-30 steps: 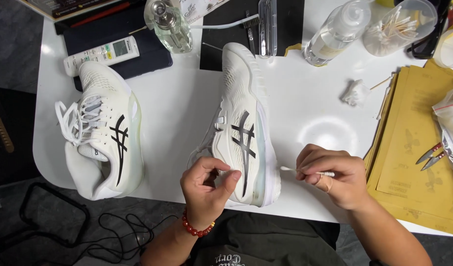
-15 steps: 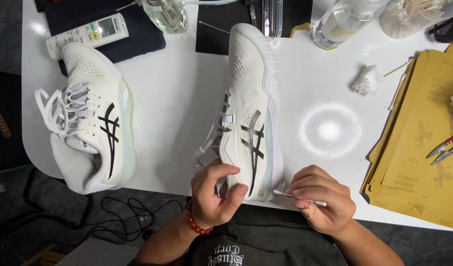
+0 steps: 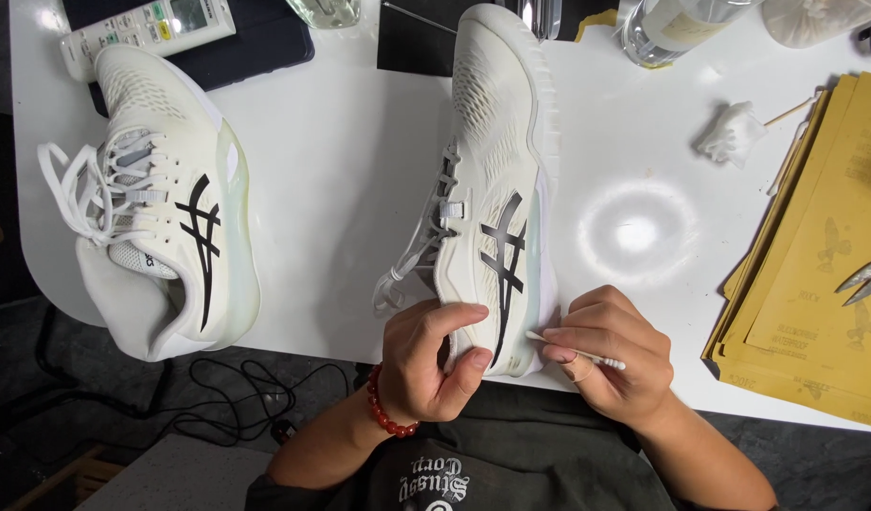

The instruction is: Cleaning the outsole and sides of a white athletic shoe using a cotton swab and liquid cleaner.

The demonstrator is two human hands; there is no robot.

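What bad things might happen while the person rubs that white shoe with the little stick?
The shoe lies with its heel past the table edge, steadied only by the left hand, so it might slip off. The thin cotton swab in the right hand could bend or snap if pressed hard against the sole.

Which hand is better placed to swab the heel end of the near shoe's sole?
Right hand: it holds the cotton swab, tip at the shoe sole; left hand grips the heel.

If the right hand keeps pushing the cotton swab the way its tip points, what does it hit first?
Probably the sole edge at the heel of the white shoe: the cotton swab in the right hand points left, its tip about touching there.
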